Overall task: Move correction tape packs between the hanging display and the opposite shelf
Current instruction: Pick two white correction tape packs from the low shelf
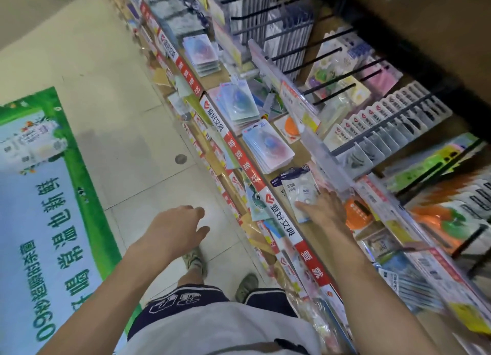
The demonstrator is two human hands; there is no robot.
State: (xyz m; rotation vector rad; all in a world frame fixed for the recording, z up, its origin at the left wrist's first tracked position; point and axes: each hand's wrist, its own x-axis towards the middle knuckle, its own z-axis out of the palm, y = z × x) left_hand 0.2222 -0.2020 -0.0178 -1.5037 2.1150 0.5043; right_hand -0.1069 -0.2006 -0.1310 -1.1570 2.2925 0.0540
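My right hand [325, 208] reaches onto the wooden shelf [316, 237] and lies on a white correction tape pack [299, 191], fingers spread over its lower end. The pack rests atop a small stack of like packs. Further along the same shelf lie stacks of blister packs with blue items [268, 148], [237, 103], [202, 54]. My left hand [176, 225] hovers over the floor aisle, fingers loosely curled and holding nothing. Black hanging pegs [342, 75] with carded goods stand above the shelf.
A red and white label strip [240, 155] runs along the shelf's front edge. Lower shelves with more goods sit below it. A green and blue floor banner [45, 195] covers the left. Tiled floor [148, 131] lies between. My feet stand close to the shelf base.
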